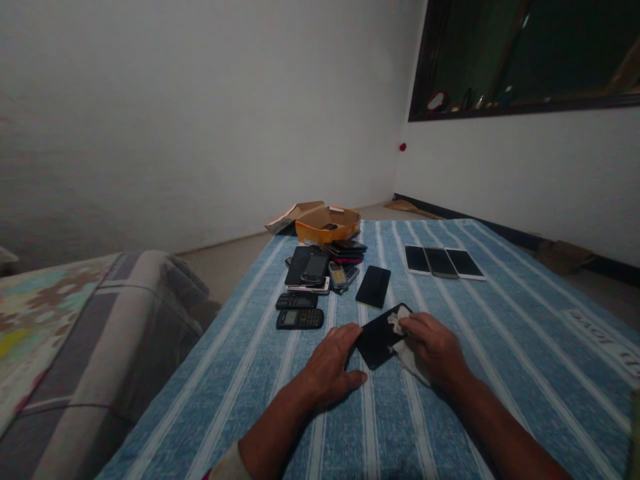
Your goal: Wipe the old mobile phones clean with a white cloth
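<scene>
A dark phone or small tablet point(376, 341) lies tilted on the blue striped cloth point(345, 427). My left hand point(333, 365) rests at its left edge, thumb and fingers apart, fingertips touching the corner. On the right side, my right hand point(434, 347) has its fingers closed on a crumpled white cloth point(413, 360), pressed against the dark screen. Part of the white cloth hangs below that hand onto the table. Just beyond is another black phone point(373, 287), lying flat.
Two keypad phones point(300, 319) lie left of centre. Behind them are piled phones point(313, 267) and an open orange box point(327, 230). Three phones point(441, 262) lie side by side at the right. A covered bed point(100, 333) stands left.
</scene>
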Tool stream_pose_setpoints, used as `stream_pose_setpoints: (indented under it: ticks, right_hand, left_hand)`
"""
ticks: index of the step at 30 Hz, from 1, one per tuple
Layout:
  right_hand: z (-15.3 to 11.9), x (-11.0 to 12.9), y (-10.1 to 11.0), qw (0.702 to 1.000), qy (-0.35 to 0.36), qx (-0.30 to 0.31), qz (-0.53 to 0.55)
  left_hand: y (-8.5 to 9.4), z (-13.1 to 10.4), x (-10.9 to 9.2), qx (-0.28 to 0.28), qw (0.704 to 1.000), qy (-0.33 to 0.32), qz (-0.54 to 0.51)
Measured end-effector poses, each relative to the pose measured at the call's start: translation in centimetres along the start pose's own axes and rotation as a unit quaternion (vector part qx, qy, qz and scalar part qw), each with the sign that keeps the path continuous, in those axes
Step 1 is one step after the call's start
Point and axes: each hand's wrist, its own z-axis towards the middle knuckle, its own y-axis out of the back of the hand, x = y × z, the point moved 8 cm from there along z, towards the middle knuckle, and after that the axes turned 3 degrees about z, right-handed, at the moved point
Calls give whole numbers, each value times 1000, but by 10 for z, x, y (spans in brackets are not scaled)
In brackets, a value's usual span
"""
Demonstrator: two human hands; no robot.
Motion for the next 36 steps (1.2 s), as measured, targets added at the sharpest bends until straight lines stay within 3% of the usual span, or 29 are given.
stream_pose_setpoints:
  ticks: [3, 7, 9, 12, 18, 30, 36]
  right_hand:
    - [1, -4, 5, 997, -18, -56, 53]
    - [3, -6, 0, 997, -37, -66, 34]
    - [3, -4, -7, 999, -44, -31, -9]
    - [2, 5, -20, 995, -46, 71, -50]
    - [-6, 19, -16, 980, -39, 196, 12]
    - [-1, 3, -14, 978, -31, 207, -17]
    - [2, 14, -16, 972, -13, 225, -62]
  left_hand:
    - [-2, 0, 1, 6, 1000, 2, 1]
    - [-1, 0, 0, 5, 1000, -2, -2]
    - [-1, 0, -1, 5, 1000, 0, -2]
    - [-1, -1, -1, -1, 1000, -1, -4]
    - [-1, -1, 0, 1, 1000, -3, -7]
    - [-2, 0, 1, 4, 1000, 2, 0]
    - [-2, 0, 0, -4, 1000, -12, -4]
